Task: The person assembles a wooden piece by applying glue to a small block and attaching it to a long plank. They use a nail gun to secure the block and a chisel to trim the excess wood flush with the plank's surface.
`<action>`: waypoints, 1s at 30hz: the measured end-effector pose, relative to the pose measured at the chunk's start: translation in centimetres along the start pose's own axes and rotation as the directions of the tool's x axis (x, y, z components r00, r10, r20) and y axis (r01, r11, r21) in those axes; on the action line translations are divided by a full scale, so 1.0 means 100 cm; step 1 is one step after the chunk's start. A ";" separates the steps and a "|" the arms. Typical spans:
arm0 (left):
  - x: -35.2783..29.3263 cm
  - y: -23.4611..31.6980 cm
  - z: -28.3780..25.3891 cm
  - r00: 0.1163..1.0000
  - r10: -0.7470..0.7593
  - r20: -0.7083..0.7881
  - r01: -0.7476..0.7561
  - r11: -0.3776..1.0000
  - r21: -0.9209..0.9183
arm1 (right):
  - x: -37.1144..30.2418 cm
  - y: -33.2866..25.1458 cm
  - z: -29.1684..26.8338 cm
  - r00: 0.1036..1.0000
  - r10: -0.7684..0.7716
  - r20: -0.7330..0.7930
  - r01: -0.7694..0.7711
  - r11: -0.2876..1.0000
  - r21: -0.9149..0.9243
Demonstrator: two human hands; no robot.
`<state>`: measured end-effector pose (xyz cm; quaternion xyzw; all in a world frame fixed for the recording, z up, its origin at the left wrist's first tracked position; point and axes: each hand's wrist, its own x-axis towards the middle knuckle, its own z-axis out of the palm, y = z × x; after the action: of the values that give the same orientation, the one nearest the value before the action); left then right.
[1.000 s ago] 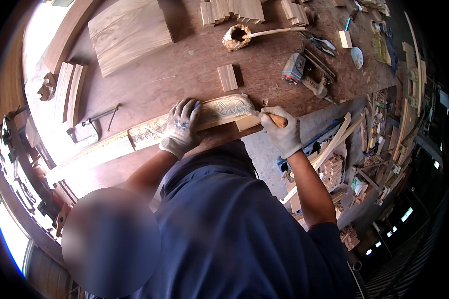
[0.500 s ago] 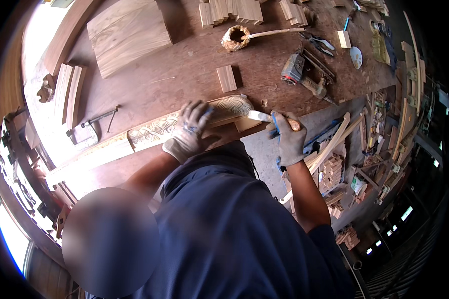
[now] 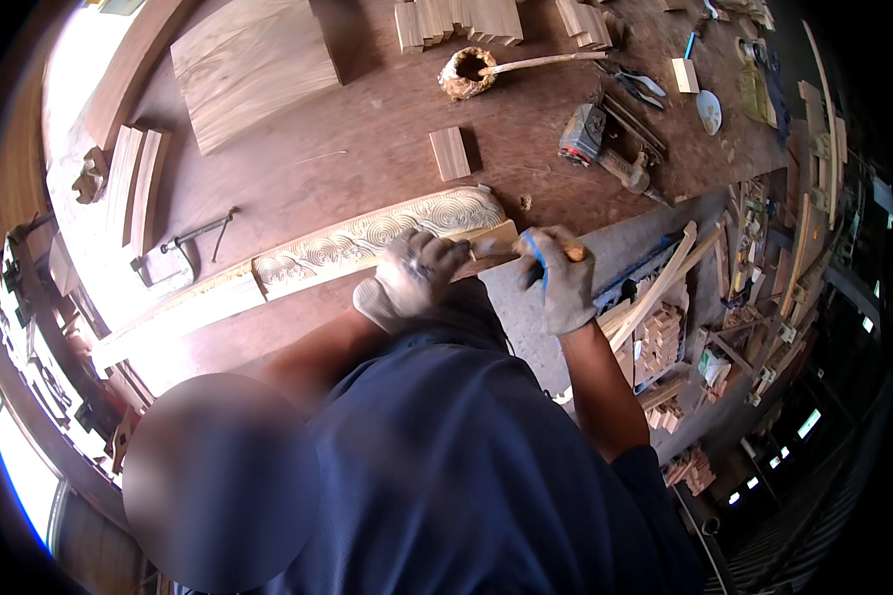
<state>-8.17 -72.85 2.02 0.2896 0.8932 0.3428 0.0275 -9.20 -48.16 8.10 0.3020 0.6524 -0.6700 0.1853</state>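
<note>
A long carved wooden board (image 3: 367,230) with swirl relief lies along the bench's near edge. My left hand (image 3: 417,273), in a grey-white glove, is just on the near side of the board, its fingers bent together toward the right; what is in them is hidden. My gloved right hand (image 3: 558,278) is closed round the wooden handle of a chisel (image 3: 574,253). Its flat blade is smeared by motion and points left toward my left fingertips; whether they touch cannot be made out. Behind the blade, against the board's right end, is a small pale wood block (image 3: 494,238).
A clamp (image 3: 193,243) sits at the board's left part. Beyond are a loose wood block (image 3: 450,154), a crusted pot (image 3: 466,74) with a stick, a nail gun (image 3: 595,144), pliers (image 3: 637,87) and a wide wood panel (image 3: 253,74). Stacked timber (image 3: 660,332) stands right of the bench.
My left hand has come off the carving, moving right and toward me, with its fingers drawn in. My right hand has shifted slightly left and down with the chisel.
</note>
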 end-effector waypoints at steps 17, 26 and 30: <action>-0.036 -0.067 0.009 0.943 -0.295 -0.155 0.304 0.952 0.036 | 0.041 0.000 -0.018 0.991 -0.072 0.116 0.110 0.923 -0.369; -0.036 -0.068 0.009 0.945 -0.291 -0.146 0.300 0.953 0.044 | 0.043 0.003 -0.021 0.944 -0.252 0.211 0.327 0.791 -0.518; -0.035 -0.067 0.008 0.945 -0.291 -0.150 0.300 0.953 0.041 | 0.040 -0.005 -0.017 0.924 -0.303 0.232 0.382 0.715 -0.586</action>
<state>-8.37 -78.28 -3.34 0.1280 0.9366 0.3260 0.0057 -12.24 -45.83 5.98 0.0574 0.8681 -0.4570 0.1852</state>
